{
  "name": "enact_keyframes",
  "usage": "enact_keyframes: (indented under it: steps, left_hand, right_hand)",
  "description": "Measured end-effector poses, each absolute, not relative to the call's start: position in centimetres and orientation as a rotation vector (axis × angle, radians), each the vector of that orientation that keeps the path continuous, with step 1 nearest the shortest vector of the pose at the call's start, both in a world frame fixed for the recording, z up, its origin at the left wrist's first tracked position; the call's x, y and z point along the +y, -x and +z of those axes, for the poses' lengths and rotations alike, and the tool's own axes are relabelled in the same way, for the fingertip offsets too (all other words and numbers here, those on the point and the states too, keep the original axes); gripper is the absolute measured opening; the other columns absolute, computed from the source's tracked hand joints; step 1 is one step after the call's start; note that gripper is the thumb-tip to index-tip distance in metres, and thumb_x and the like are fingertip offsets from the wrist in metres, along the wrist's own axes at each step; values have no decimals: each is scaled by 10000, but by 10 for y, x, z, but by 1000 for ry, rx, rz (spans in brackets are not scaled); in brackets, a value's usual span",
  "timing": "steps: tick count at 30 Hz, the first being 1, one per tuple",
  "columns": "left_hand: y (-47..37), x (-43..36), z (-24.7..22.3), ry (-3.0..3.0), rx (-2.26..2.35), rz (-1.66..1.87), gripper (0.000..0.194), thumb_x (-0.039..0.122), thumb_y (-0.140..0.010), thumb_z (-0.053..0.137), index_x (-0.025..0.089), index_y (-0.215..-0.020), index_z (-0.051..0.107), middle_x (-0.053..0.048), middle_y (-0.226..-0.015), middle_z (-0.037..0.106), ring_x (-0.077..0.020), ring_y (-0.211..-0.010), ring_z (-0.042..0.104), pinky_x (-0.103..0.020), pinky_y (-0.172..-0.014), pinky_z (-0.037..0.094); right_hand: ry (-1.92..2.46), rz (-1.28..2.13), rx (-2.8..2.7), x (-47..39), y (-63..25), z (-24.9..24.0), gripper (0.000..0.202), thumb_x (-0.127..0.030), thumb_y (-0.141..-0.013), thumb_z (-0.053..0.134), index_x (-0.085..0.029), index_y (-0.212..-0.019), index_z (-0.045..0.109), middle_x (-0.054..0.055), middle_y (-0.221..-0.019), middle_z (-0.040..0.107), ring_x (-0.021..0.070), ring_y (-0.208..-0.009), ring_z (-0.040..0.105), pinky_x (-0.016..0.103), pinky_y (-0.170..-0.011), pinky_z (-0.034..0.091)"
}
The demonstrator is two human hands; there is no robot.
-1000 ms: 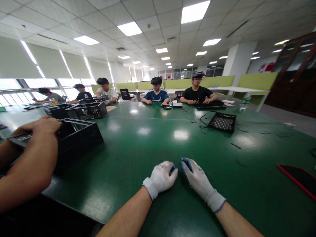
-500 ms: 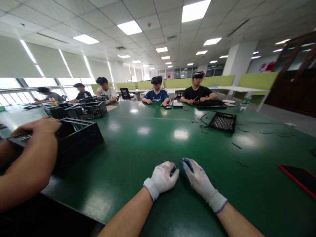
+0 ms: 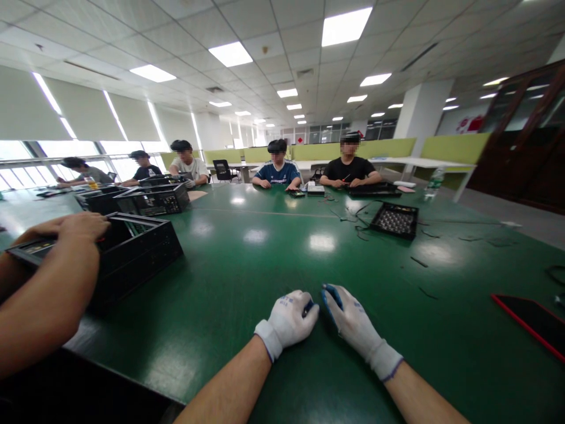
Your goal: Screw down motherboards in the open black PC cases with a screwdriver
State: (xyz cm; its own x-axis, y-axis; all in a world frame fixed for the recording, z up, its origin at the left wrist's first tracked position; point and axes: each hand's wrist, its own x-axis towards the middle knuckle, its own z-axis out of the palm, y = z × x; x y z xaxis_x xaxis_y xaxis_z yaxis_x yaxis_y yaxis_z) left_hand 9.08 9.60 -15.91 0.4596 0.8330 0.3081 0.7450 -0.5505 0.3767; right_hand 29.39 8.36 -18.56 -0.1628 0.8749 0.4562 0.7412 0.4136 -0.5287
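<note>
My left hand (image 3: 291, 318), in a white glove with a blue-coated palm, rests on the green table (image 3: 247, 259). Its fingers curl under, and a dark gap shows between thumb and forefinger. Whether anything lies inside the curl cannot be made out. Just to its right, a little apart, my right hand (image 3: 351, 318) wears a matching glove and also rests on the tabletop. Its fingers reach forward with the thumb apart from them, and I see nothing held there.
At left, a co-worker's bare arms (image 3: 57, 282) reach over a black computer case (image 3: 141, 253). More cases (image 3: 154, 200) stand behind. A black tray-like part (image 3: 395, 219) lies right of centre, near loose cables (image 3: 359, 221). A red-edged dark mat (image 3: 534, 318) lies far right. Several people sit opposite.
The view has shifted slightly, so things on the right appear a little further left. Both my hands keep the same pose on the table.
</note>
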Motion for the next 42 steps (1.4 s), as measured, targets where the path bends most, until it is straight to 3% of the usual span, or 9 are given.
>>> enact_keyframes:
  steps: [11, 28, 33, 42]
  left_hand:
    - [-91, 96, -162, -2532, 1365, 705, 263, 410, -986, 500, 217, -858, 624, -28, -834, 667, -185, -761, 629, -300, -682, 435]
    - [-90, 96, -164, -2535, 1360, 713, 269, 414, -986, 498, 218, -836, 605, -20, -820, 659, -175, -741, 619, -295, -668, 423]
    - [-89, 96, -162, -2522, 1369, 687, 275, 429, -986, 497, 219, -855, 616, -22, -834, 662, -177, -742, 619, -298, -666, 426]
    - [-89, 96, -163, -2536, 1366, 690, 267, 416, -987, 496, 219, -862, 624, -22, -839, 667, -177, -754, 631, -296, -677, 443]
  right_hand:
    - [1467, 454, -1733, 82, -283, -175, 503, -550, -1001, 415, -166, -1226, 649, 165, -1243, 688, 281, -1181, 653, 467, -1078, 502]
    - [1359, 200, -1887, 87, -293, -194, 393, -439, -1003, 449, -205, -1248, 648, 153, -1216, 693, 273, -1133, 676, 438, -1008, 556]
    - [1283, 102, -1987, 87, -292, -196, 425, -430, -1006, 417, -172, -1239, 660, 194, -1256, 672, 311, -1184, 644, 506, -1046, 514]
    - [1435, 377, -1782, 83, -284, -180, 423, -518, -1010, 441, -208, -1202, 655, 138, -1220, 696, 273, -1151, 668, 461, -1040, 526]
